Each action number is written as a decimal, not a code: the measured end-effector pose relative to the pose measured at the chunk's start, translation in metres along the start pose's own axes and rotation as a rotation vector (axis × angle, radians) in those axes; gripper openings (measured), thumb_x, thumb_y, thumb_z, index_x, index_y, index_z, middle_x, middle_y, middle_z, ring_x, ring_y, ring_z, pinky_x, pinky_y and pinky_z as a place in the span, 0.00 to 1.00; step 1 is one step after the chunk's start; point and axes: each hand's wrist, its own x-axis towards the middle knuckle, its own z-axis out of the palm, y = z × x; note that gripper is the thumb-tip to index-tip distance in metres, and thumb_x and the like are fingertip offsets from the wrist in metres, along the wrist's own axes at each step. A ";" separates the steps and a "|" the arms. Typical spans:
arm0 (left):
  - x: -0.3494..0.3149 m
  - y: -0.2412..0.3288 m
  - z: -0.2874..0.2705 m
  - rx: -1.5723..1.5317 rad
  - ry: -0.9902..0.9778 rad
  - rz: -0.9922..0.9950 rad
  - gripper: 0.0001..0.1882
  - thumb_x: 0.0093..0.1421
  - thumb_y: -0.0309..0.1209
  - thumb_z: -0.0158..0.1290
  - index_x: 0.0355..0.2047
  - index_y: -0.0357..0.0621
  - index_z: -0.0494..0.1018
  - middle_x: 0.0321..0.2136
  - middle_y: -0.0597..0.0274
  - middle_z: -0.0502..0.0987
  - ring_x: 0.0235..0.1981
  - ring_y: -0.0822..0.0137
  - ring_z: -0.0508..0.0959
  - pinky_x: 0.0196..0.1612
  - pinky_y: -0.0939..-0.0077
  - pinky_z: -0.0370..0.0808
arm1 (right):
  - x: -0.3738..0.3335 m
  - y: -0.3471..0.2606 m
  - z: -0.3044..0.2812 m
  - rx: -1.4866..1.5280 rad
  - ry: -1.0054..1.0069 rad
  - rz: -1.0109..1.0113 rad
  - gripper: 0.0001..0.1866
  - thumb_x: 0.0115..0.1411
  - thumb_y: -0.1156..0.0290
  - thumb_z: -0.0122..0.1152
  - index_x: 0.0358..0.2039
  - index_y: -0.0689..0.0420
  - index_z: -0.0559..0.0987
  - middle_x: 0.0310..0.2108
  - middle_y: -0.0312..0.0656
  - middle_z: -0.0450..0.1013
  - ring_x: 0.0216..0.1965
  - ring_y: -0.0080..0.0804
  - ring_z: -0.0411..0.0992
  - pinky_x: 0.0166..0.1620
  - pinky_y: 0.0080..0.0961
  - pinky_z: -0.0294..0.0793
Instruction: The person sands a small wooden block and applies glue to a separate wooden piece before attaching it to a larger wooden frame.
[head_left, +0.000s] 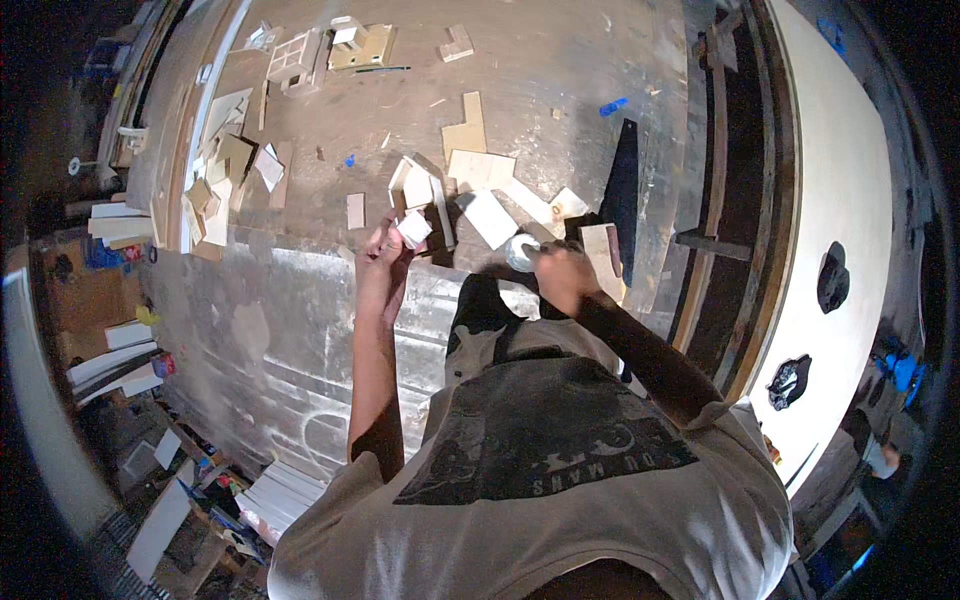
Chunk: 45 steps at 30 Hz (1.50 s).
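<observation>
My left hand is closed on a small white block, held up at the near side of a small open wooden box. My right hand is closed at the edge of a round white container; what its fingers pinch, if anything, is hidden. Beyond the container lie a white rectangular panel and a pale board piece. An L-shaped piece of board lies farther off. To the right of my right hand stands a pale wooden piece.
A long dark tapered blade lies on the right of the worktable. Board offcuts pile up on the left. Small wooden models stand at the far side. A large white panel extends along the right.
</observation>
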 end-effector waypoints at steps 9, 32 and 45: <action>0.006 0.028 -0.014 0.786 -0.188 0.426 0.47 0.50 0.16 0.61 0.67 0.39 0.49 0.54 0.49 0.72 0.43 0.67 0.77 0.47 0.70 0.77 | -0.038 -0.057 -0.109 0.344 0.613 -0.437 0.22 0.53 0.68 0.64 0.50 0.54 0.76 0.51 0.47 0.72 0.55 0.44 0.67 0.59 0.39 0.61; 0.021 0.073 -0.081 1.243 -0.609 0.653 0.47 0.50 0.33 0.65 0.67 0.49 0.52 0.56 0.53 0.71 0.48 0.51 0.74 0.53 0.62 0.71 | 0.012 -0.172 -0.135 0.002 0.413 -0.519 0.22 0.47 0.56 0.69 0.40 0.54 0.79 0.53 0.45 0.69 0.58 0.41 0.62 0.58 0.42 0.56; -0.087 0.293 -0.076 -0.042 -0.795 1.547 0.12 0.60 0.28 0.47 0.41 0.38 0.74 0.38 0.56 0.78 0.36 0.58 0.78 0.41 0.61 0.74 | 0.114 -0.099 -0.062 0.695 0.541 -0.333 0.20 0.44 0.64 0.74 0.37 0.59 0.82 0.34 0.46 0.78 0.34 0.37 0.76 0.39 0.31 0.75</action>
